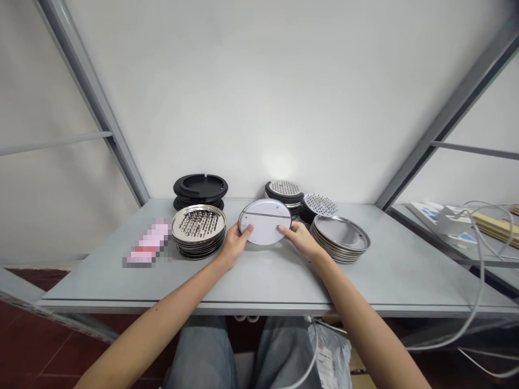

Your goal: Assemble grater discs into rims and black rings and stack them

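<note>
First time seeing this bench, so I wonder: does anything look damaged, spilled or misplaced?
No spill or damage stands out; the held round plate looks whole. Only the white cable seems untidy, sagging below the front edge of the table at right. The pink item is too pixelated to judge.

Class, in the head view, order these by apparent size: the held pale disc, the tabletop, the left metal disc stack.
1. Tabletop
2. Left metal disc stack
3. Held pale disc
</note>
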